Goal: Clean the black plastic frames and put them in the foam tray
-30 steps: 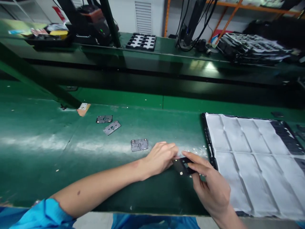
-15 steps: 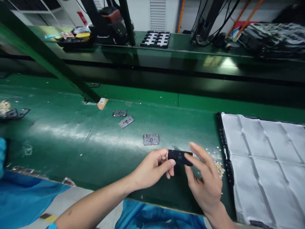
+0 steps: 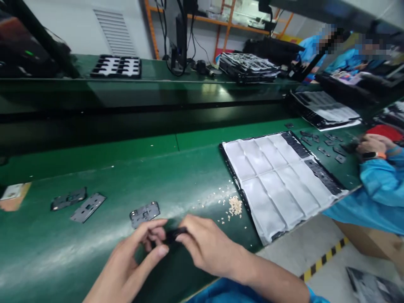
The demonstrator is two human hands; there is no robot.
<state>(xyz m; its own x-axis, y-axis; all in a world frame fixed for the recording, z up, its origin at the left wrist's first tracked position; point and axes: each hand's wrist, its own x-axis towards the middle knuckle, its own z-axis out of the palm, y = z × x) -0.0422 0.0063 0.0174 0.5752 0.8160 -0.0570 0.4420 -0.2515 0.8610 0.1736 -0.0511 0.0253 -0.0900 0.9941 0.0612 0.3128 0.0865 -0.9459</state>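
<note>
A small dark plastic part (image 3: 173, 235) is held above the bench, seen nearly edge-on. My right hand (image 3: 214, 248) pinches its right end between thumb and fingers. Curled about its other end are the fingers of my left hand (image 3: 135, 256), which partly hide it. Just beyond my left hand, a grey-black plate (image 3: 144, 213) with a small square centre lies flat. Further left lie two similar pieces, a dark plate (image 3: 68, 199) and a lighter grey plate (image 3: 88, 208), close together. Tiny beige bits (image 3: 235, 206) are heaped to the right of my hands.
A large black tray with white pocketed lining (image 3: 252, 176) lies right on the green bench (image 3: 176, 176). Beyond it are scattered dark parts (image 3: 328, 143), stacked trays (image 3: 325, 109) and a co-worker's blue sleeve (image 3: 378, 176). A raised shelf (image 3: 151, 90) runs along the back.
The view has swung right, bringing the co-worker and more of the tray into sight. My right hand has closed on the part, which is now turned nearly edge-on.
</note>
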